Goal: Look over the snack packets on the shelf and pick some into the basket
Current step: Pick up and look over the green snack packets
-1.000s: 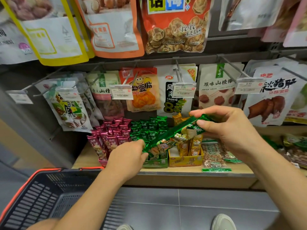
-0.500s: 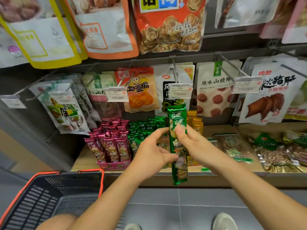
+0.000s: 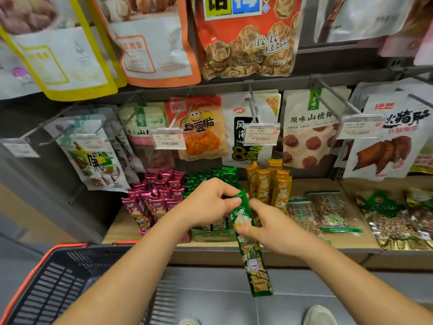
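Both hands, left point(image 3: 208, 202) and right point(image 3: 269, 227), pinch upright green packet point(image 3: 248, 245) before shelf point(image 3: 328, 245).

The long green snack packet point(image 3: 248, 240), slanted across the shelf a second ago, now hangs upright and lower, pinched at its top by the left hand point(image 3: 208, 202), right hand point(image 3: 269, 228) at its middle.

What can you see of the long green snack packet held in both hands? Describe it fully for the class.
The green snack packet is a long, narrow, glossy foil-like sleeve, green with white characters near the top and pictured food below. It hangs nearly upright, its lower end tilted slightly right, in front of the shelf edge. The left hand pinches its crimped top; the right hand grips its upper part from the right. Its bottom hangs free. It looks sealed and is not in the basket.
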Demonstrator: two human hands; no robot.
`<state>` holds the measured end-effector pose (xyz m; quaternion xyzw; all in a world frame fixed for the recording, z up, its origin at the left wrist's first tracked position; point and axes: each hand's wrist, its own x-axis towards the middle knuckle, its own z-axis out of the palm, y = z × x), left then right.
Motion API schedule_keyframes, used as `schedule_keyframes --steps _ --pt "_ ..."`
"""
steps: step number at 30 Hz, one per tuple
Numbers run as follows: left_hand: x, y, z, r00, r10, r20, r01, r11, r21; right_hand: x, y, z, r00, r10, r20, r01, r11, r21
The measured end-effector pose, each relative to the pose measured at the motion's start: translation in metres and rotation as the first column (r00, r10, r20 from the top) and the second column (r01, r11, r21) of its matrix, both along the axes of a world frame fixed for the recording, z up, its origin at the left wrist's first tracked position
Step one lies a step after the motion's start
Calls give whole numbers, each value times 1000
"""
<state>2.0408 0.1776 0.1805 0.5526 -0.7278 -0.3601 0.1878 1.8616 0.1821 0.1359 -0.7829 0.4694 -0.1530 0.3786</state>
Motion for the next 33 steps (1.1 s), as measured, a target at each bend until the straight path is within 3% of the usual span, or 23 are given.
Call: schedule_keyframes --steps 3,4,5,7,9,12,15,19,27,33 --pt "5 -20 -10 956 167 -241 -150 985 88 -4 -7 -4 988 -152 14 153 985 -85" --pt "9 -29 -18 958 223 -183 -228 974 -5 -6 -11 -5 981 -191 19 192 975 -109" --pt "13 -37 -27 966 260 -6 -258 954 -153 -8 -14 -6 974 -224 34 226 965 -135" --pt "15 -47 -49 916 232 328 -127 941 -313 -12 -18 -9 960 -263 99 277 944 -181" --pt "10 -54 -71 862 118 493 10 968 -250 -13 -20 -12 945 -284 161 312 931 -191" --pt "5 -61 -94 779 27 627 123 973 -196 -15 -24 -14 907 -349 237 389 910 -146" --pt "19 -69 -100 808 33 589 117 970 -215 -14 -30 -15 851 -391 350 446 890 -91" --pt "33 -75 -102 872 5 490 90 981 -170 6 -44 -11 844 -339 415 453 866 -214" --pt "40 -81 -104 862 -37 505 156 968 -196 44 -54 -58 956 -196 218 257 919 -300" --pt "40 -83 -104 886 -45 462 128 981 -149 41 -49 -103 967 -239 -86 200 925 -323"
